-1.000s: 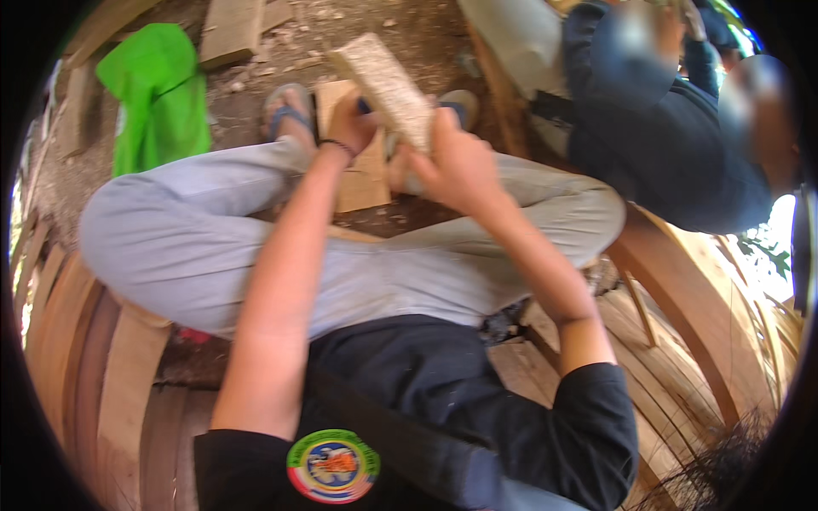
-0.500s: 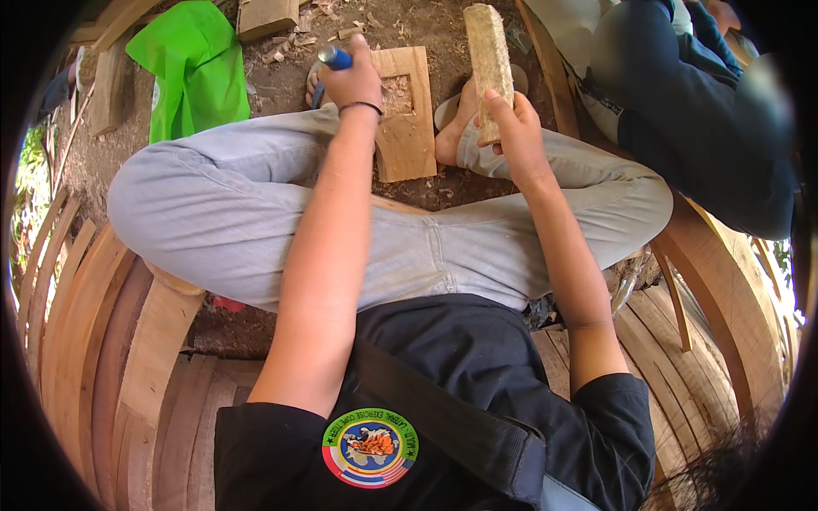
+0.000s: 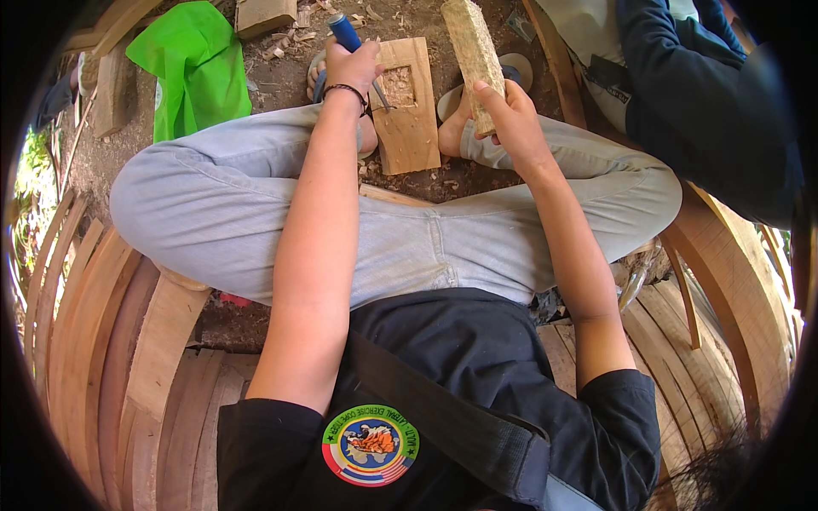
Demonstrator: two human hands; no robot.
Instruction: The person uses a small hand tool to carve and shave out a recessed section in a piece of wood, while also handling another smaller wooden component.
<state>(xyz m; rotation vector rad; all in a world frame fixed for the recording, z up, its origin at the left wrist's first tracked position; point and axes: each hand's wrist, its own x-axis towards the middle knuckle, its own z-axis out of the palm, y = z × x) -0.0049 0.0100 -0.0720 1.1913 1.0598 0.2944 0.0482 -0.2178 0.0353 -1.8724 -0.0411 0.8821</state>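
Observation:
My left hand (image 3: 352,70) is closed around a chisel, its blue handle (image 3: 344,32) leaning up and away. The thin metal blade runs down to the near-left corner of a square recess cut in a wooden board (image 3: 409,149); whether the tip touches the wood is hard to tell. Pale chips lie in the recess. The board rests on the ground between my feet. My right hand (image 3: 514,117) grips the lower end of a rough, thick wooden stick (image 3: 471,49), which is raised to the right of the board and tilts leftward.
A green bag (image 3: 201,72) lies beyond my left knee. An offcut block (image 3: 266,15) and shavings are on the dirt floor at the far side. Another person's dark-sleeved arm (image 3: 682,102) is close at the right. Curved wooden planks (image 3: 115,315) surround me on both sides.
My left hand has turned the chisel, so its handle points farther away and its blade now shows at the recess's near edge. The stick in my right hand has tipped left.

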